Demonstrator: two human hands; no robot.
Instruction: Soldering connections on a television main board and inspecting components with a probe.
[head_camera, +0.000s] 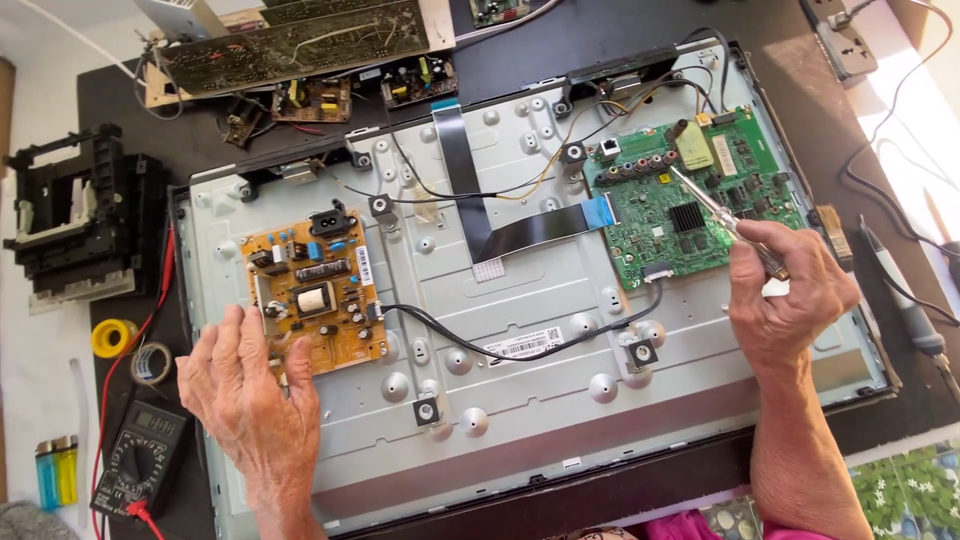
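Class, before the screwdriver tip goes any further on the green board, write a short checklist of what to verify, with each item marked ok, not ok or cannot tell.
1. Right hand grips the screwdriver firmly: ok.
2. Tip rests on the green main board near its connectors: ok.
3. Left hand steadies the metal back panel, beside the yellow power board: ok.
4. Black flat ribbon cable lies away from the tip: ok.
5. Power disconnected: cannot tell.
6. Multimeter within reach, lower left: ok.

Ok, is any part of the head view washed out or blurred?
Head view: sunlight blows out the top right corner by the white power strip; the green circuit board, the right hand and its slim metal screwdriver stay sharp, with little glare on the grey metal panel.
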